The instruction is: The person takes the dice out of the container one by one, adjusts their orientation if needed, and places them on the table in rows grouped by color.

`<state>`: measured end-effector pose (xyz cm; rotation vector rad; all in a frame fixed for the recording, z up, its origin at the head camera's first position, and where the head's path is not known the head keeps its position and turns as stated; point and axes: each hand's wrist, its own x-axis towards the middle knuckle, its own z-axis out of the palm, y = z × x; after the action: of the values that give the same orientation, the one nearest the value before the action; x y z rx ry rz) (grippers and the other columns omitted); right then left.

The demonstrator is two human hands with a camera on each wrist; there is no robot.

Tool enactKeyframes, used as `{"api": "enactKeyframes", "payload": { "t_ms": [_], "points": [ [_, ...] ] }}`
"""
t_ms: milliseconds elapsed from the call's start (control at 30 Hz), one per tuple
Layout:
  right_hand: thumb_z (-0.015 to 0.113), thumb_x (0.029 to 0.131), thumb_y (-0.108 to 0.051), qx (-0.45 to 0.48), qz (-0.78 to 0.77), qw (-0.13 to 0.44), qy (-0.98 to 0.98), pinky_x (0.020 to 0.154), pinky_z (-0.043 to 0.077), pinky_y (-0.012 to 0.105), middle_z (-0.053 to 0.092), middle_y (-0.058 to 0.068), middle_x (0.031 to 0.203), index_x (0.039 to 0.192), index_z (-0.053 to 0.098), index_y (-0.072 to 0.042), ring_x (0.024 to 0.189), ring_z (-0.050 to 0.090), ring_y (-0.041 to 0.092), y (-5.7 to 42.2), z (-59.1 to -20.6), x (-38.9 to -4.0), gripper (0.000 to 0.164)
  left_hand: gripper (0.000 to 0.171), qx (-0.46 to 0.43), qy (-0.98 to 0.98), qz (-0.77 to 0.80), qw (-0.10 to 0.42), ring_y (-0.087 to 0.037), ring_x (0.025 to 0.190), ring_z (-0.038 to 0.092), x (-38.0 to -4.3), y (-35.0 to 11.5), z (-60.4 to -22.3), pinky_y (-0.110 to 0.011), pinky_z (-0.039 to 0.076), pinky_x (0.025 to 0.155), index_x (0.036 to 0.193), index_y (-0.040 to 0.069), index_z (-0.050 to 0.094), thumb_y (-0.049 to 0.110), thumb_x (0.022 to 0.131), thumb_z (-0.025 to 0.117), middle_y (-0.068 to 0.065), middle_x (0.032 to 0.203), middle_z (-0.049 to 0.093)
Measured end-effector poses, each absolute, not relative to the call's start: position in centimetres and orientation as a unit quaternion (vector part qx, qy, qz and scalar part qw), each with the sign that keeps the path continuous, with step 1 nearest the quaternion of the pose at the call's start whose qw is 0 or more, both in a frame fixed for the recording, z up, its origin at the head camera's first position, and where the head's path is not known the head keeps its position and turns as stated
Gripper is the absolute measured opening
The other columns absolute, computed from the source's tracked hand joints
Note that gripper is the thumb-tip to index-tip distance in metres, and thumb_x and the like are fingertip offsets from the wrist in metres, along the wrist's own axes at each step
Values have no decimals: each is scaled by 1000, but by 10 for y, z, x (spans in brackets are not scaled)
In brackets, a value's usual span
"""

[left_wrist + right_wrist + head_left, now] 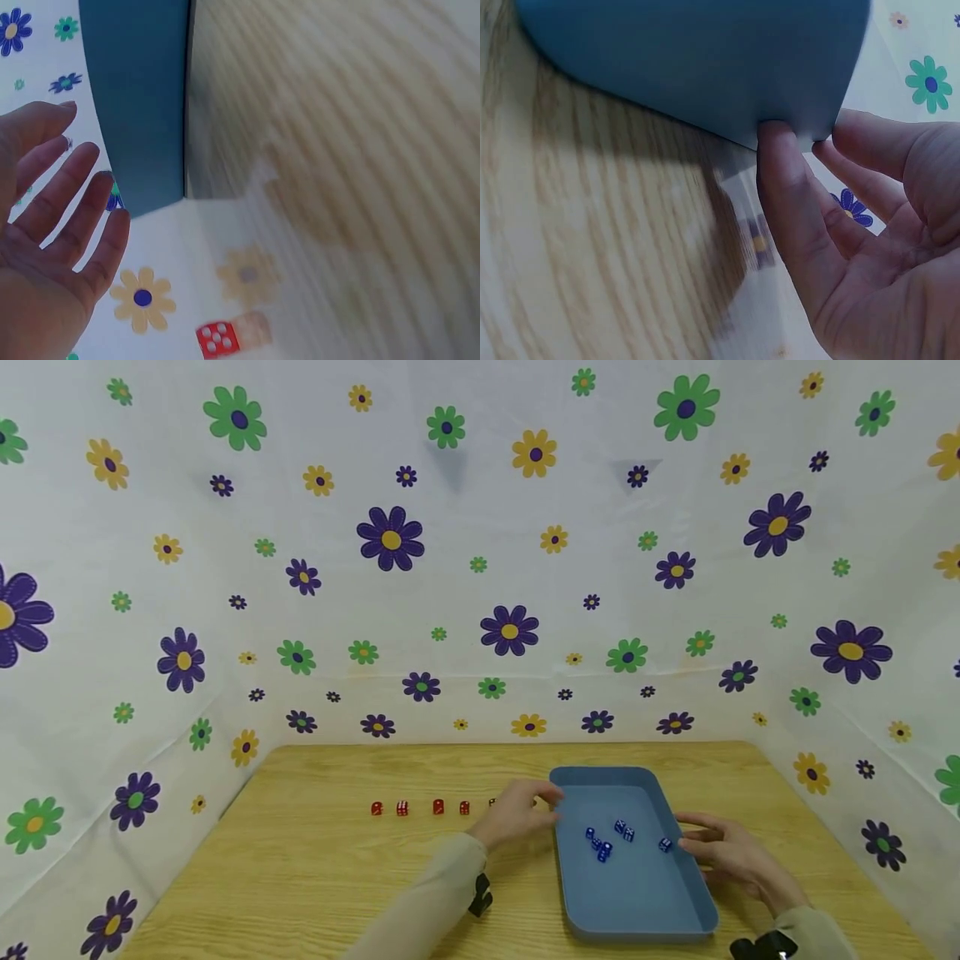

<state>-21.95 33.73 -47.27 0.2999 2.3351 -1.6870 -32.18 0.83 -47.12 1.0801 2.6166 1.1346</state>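
Inside tray (637,897), blue dice (604,852), head view only

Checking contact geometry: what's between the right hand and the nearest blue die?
The tray's right wall. In the head view, the right hand is outside it and the nearest blue die inside.

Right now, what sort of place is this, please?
Probably a screened tabletop workspace: flowered sheeting hangs behind and on both sides of a wood-grain table, which bears a blue tray.
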Motion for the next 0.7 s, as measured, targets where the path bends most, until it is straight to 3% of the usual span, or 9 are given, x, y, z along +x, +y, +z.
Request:
{"api": "enactKeyframes", "payload": {
  "t_ms": [400, 700],
  "points": [
    [65, 95, -16, 105, -584, 131, 794, 82, 57, 47, 46, 36, 137, 149, 36, -2, 104, 66, 28, 339, -474, -223, 63, 35, 407, 879, 249, 24, -12, 106, 63, -316, 37, -472, -22, 49, 92, 120, 13, 69, 17, 86, 76, 3, 111, 71],
    [65, 95, -16, 110, -591, 127, 789, 81, 58, 45, 50, 34, 134, 149, 36, -2, 100, 66, 25, 339, -476, -222, 64, 41, 397, 892, 211, 54, -9, 106, 64, -320, 51, -475, -22, 51, 89, 123, 17, 68, 18, 84, 78, 4, 112, 71]
  ]
}}
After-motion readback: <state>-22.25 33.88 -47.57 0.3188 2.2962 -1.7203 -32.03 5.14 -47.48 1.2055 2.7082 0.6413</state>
